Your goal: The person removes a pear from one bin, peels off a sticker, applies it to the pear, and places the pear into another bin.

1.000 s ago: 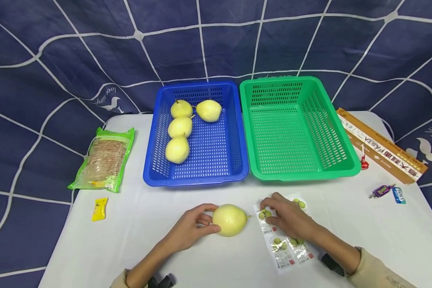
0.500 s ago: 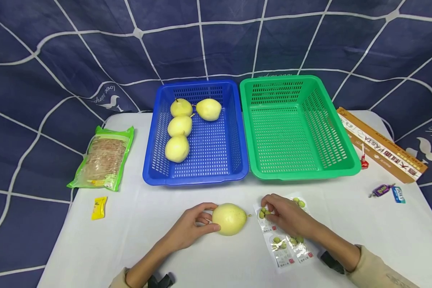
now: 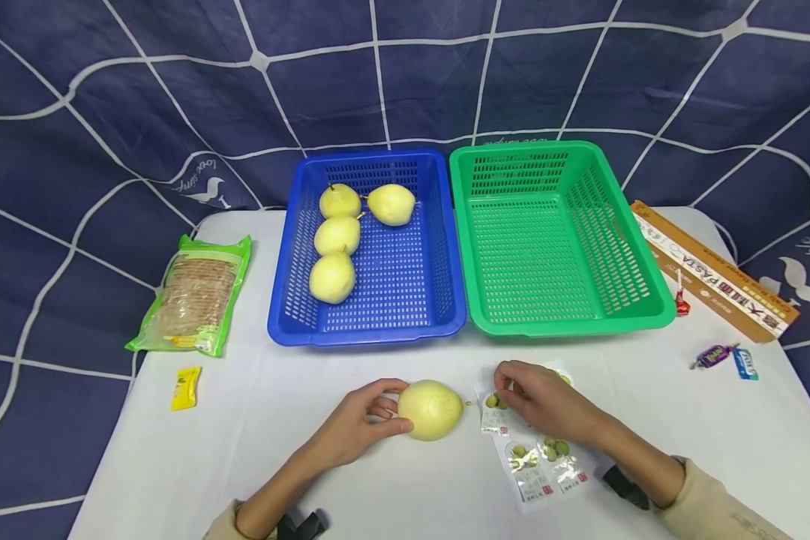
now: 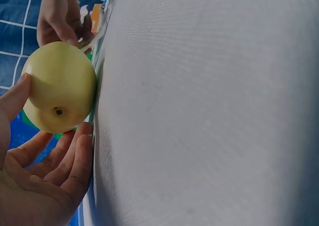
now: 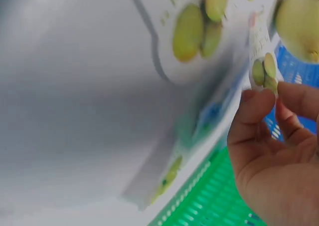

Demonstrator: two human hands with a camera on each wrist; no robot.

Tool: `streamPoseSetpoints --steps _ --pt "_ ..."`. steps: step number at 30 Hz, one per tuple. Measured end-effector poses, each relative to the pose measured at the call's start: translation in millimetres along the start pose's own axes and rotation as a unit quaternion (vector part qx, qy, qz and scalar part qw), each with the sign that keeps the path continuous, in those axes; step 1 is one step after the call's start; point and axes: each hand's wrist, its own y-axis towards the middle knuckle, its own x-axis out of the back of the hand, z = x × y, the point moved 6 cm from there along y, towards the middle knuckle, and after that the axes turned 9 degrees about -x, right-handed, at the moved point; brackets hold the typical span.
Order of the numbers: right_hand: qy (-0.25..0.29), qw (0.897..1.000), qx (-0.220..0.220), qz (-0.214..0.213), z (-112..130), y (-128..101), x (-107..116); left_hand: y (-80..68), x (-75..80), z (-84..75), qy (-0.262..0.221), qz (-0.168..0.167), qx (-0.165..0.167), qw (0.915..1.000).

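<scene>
Loose pear (image 3: 430, 409) on the bench (image 3: 256, 450), front centre, stem end pointing right. Left hand (image 3: 354, 424) wraps its left side: thumb and fingers curled round it, pear resting on the bench surface. Left wrist view shows the same pear (image 4: 60, 86) with fingers below and thumb at its side.

Just right of it, right hand (image 3: 547, 409) pinches a sachet of green olives (image 3: 494, 411) by its upper edge between thumb and fingertips; sachet's top is lifted slightly, confirmed in the right wrist view (image 5: 264, 61). Two more olive sachets (image 3: 543, 465) lie flat on the bench, just behind that hand toward the wrist.

Behind: blue basket (image 3: 439, 247) with four pears (image 3: 337, 236) along its left side; green basket (image 3: 648, 292) touching it on the right.

Left edge: green cracker pack (image 3: 192, 296), yellow sweet (image 3: 185, 388) in front of it. Right edge: pasta box (image 3: 715, 274), red lollipop (image 3: 680, 302) beside it, two wrapped sweets (image 3: 729, 358) nearer the front.
</scene>
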Motion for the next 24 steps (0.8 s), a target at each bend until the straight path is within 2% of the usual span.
streamPoseSetpoints --steps 2,5,13,19,24 --pt "0.009 1.000 -0.008 0.025 2 0 2 0.0 -0.1 -0.1 0.000 0.000 0.001 1.0000" --pt "0.027 0.999 0.001 0.041 7 -2 5 0.6 -0.9 0.2 -0.001 -0.004 0.000 1.0000" --pt "0.134 0.987 0.084 0.034 42 -2 10 5.6 -4.3 -0.9 -0.002 -0.046 0.009 0.9989" --pt "0.142 0.985 0.096 0.030 62 10 1 9.0 -6.3 -4.6 -0.024 -0.064 0.001 0.9977" --pt "0.130 0.987 0.087 0.035 67 21 -13 11.8 -6.1 -3.4 -0.004 -0.073 -0.001 0.9973"
